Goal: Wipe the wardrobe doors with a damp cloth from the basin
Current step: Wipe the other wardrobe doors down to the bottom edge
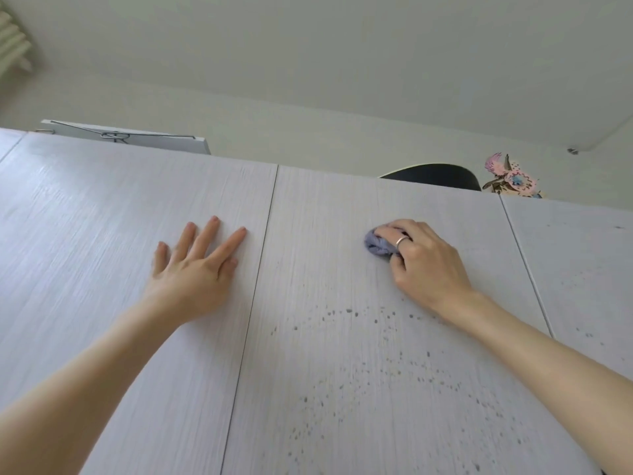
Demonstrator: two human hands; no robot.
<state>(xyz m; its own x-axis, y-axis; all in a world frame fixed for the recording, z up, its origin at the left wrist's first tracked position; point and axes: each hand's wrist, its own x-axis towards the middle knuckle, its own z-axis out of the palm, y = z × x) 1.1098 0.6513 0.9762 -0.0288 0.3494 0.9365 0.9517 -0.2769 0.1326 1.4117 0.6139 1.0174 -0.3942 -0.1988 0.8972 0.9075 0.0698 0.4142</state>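
Wardrobe doors [325,269] meet both hands: left hand [195,265] lies flat, fingers spread, holding nothing; right hand [424,258] clutches a bunched cloth [376,245].

Along the wardrobe's top edge, a flat white board [164,144] with a wire hanger [116,134] lying on it sits toward the left. Toward the right, a dark rounded object [435,175], possibly a bowl, rises beside a pink-and-blue paper ornament [512,178]. A ribbed fixture [12,42] occupies the upper left corner.
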